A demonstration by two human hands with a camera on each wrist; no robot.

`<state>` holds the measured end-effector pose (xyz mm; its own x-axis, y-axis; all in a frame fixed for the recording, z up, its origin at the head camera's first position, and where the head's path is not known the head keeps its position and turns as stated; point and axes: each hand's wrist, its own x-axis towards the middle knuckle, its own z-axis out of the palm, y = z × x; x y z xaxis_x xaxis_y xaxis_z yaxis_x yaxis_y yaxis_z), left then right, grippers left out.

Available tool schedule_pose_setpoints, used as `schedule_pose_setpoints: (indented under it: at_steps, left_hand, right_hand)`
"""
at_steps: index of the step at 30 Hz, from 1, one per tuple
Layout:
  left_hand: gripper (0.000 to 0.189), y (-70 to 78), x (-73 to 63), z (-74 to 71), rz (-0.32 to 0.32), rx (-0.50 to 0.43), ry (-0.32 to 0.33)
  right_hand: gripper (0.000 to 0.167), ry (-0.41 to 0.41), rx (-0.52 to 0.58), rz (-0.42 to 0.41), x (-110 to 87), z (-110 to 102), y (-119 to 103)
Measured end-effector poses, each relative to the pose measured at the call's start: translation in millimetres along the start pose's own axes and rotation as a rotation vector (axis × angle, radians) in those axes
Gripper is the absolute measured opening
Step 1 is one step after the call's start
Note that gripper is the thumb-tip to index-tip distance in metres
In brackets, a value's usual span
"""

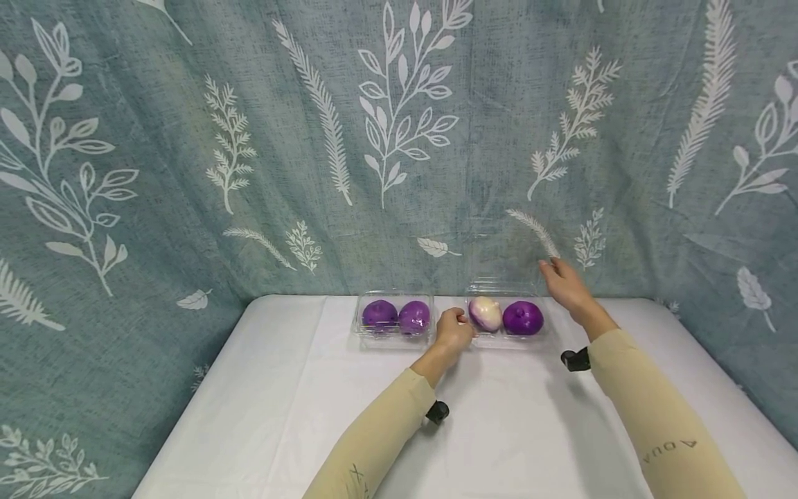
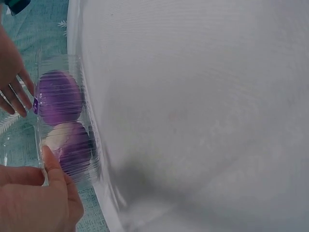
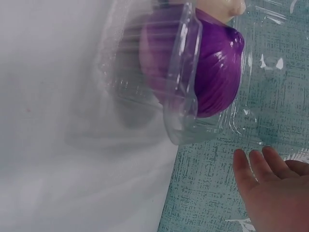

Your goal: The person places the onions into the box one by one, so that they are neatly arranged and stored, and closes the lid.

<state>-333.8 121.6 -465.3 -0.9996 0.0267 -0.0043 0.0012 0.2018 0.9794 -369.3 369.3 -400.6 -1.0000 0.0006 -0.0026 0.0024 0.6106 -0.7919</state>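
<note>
My left hand (image 1: 456, 333) pinches the left edge of a clear plastic clamshell box (image 1: 508, 342) between thumb and fingers. Its see-through lid (image 1: 499, 285) stands raised at the back. Inside lie a round purple onion (image 1: 523, 318) with a ridged skin and, left of it, a cream-and-purple onion-shaped piece (image 1: 485, 313). Off the box's right end, near the lid, is my right hand (image 1: 567, 287), its fingers (image 3: 244, 171) extended and holding nothing. In the left wrist view, the pinching fingers overlap the box's near corner.
Left of my left hand stands a second clear box (image 1: 368, 339), its lid down over two purple onions (image 1: 414, 317). Both boxes sit near the back edge of a white-covered table (image 1: 262, 402). A leaf-patterned blue-green curtain (image 1: 474, 152) hangs behind.
</note>
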Motion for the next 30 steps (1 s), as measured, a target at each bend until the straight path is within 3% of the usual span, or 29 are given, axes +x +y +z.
schedule_pose_setpoints:
  at_steps: [14, 22, 30]
  left_hand:
    - [0.051, 1.2, -1.2, 0.1, 0.012, -0.006, -0.006]
    - [0.054, 0.4, -1.8, -2.2, 0.02, -0.01, -0.012]
    - [0.054, 0.5, -0.6, -1.3, 0.017, -0.005, -0.015]
  right_hand:
    - [0.078, 0.073, 0.099, -0.107, -10.3, 4, 6]
    - [0.085, 0.013, 0.101, -0.048, -20.3, 3, 7]
    - [0.088, 0.008, 0.057, -0.025, -30.1, 1, 7]
